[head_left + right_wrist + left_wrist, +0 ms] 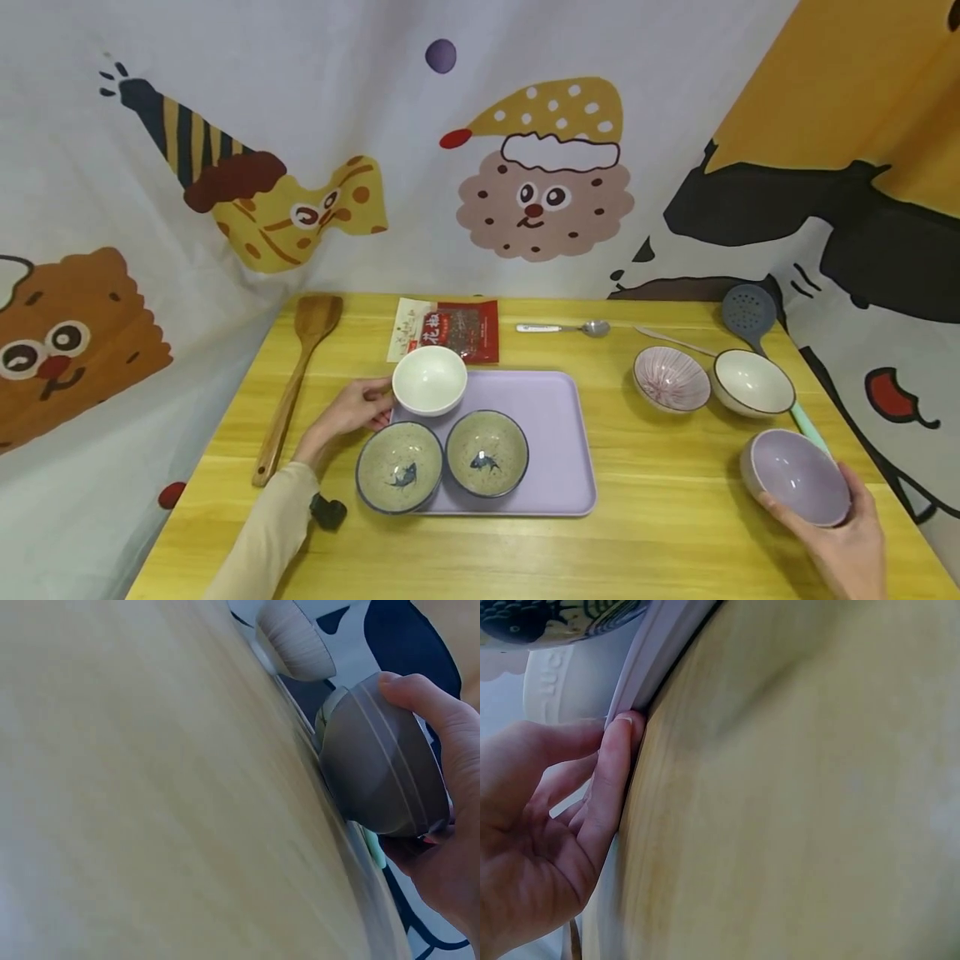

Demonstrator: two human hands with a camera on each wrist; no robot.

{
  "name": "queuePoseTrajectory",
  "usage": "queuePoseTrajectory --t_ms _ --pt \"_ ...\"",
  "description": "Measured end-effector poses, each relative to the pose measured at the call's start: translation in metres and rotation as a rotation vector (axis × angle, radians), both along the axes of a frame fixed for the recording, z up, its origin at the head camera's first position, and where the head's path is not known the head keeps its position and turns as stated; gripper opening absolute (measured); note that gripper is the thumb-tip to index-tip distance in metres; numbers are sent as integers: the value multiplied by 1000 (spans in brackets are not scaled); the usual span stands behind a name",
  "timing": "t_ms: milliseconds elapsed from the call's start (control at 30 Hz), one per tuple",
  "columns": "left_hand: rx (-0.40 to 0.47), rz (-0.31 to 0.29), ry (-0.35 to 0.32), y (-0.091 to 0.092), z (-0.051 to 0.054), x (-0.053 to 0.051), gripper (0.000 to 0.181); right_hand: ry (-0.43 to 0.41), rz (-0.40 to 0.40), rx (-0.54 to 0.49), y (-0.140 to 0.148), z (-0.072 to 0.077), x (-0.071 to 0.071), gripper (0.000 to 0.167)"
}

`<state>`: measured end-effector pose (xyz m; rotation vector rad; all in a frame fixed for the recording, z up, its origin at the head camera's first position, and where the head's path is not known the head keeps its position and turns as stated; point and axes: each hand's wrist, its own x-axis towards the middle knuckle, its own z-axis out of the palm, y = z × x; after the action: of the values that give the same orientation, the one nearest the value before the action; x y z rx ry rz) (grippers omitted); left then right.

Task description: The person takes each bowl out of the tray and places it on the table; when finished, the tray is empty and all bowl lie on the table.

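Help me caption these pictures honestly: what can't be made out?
Head: parts of the skimmer's handle, behind the dark-rimmed cream bowl and lavender bowl.
Head: part of the Sichuan pepper packet, behind the white bowl.
Left wrist: much of a fish-patterned bowl, cut off by the top edge.
Right wrist: part of the right hand, cut off by the right edge.

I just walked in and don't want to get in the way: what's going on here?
A person's left hand pinches the left edge of a lilac tray, while their right hand holds a purple bowl off to the tray's right. On the tray are a white bowl and two speckled bowls with fish designs. A pink-striped bowl and a dark-rimmed cream bowl stand on the table, also right of the tray.
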<state>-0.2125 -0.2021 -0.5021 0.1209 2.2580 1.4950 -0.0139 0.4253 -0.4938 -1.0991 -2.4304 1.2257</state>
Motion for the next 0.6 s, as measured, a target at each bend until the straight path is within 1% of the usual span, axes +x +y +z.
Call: queuePoseTrajectory --t_ms 267,400,600 --pt "14 -4 3 0 -2 1 59 -18 45 50 10 3 -6 120" --pt "16 0 7 0 -3 1 60 -32 70 62 11 3 -8 120" --pt "21 6 15 -1 -3 0 59 -32 114 68 13 2 -11 118"
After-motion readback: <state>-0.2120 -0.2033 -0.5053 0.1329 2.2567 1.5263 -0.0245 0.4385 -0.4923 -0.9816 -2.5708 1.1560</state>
